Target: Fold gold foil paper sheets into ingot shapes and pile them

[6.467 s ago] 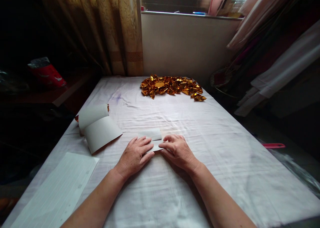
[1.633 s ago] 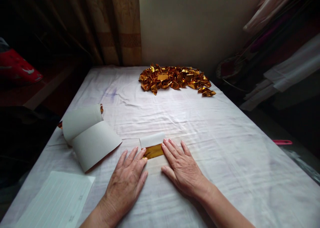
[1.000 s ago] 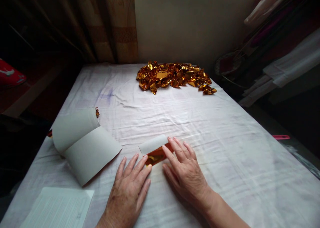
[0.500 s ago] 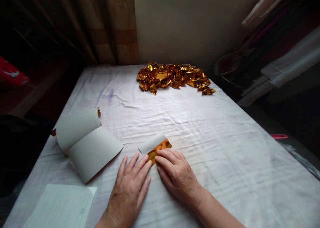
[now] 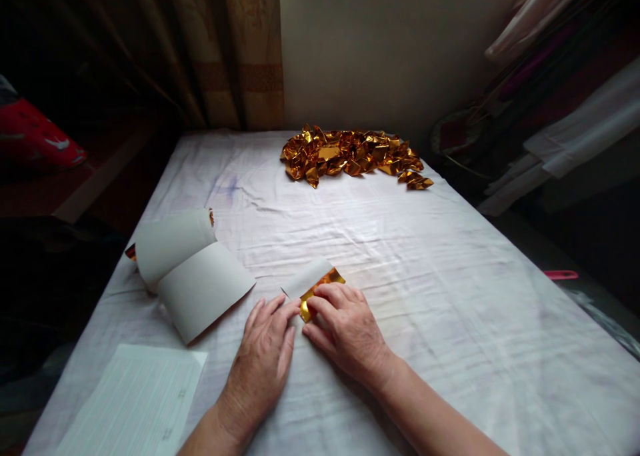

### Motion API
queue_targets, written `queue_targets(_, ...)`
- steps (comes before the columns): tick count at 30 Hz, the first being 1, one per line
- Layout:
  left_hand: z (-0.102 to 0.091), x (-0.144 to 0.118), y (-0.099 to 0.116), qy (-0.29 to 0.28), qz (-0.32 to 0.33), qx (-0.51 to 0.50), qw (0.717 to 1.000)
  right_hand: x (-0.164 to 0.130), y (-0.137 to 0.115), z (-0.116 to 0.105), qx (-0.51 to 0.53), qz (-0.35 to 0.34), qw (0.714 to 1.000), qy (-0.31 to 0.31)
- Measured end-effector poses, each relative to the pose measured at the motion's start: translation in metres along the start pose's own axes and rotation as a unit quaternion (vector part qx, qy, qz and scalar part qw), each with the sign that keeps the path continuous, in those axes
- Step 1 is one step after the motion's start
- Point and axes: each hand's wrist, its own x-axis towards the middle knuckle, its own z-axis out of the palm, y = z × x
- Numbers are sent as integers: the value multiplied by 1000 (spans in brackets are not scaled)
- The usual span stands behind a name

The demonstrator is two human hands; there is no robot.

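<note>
Left hand [image 5: 264, 353] palm down, fingers loosely extended; right hand [image 5: 347, 329] palm down, fingers curled; 2 forearms [image 5: 430, 403] slant inward.

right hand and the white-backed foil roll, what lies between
The head view shows the left hand and part of the foil strip there, on the white cloth.

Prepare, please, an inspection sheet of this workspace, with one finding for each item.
Surface: white cloth, wrinkled, with a purple mark toward far left.
Job's things: strip, white and gold showing; roll at left, end loose; gold pieces heaped near the far edge.
Clutter: lined sheet at near left.
Hands: left hand flat at the strip's near end; right hand bent over its gold part, pinching cannot be told.
Cables: thin pale line beyond the cloth, right; cannot tell if cable.
Surroundings: curtain and wall ahead, clothes hanging right, red item left.
</note>
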Motion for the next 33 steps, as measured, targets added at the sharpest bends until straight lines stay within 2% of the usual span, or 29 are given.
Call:
queue_targets(8, 3, 0, -1, 18, -9, 8, 1000, -1, 7, 6, -12, -60, 997, 38)
queue_targets(12, 0, 6, 2, 18, -6, 10, 1000, 2, 8, 7, -4, -65, 997, 52)
queue_targets(17, -8, 24, 6, -19, -37, 14, 999, 4, 9, 9, 9, -56, 996, 70)
queue_targets(25, -4, 37, 2, -28, -38, 51, 998, 4, 15, 12, 73, -40, 993, 78)
queue_targets(33, -3, 40, 5, -28, -74, 52, 996, 10, 13, 14, 92, 40, 993, 65)
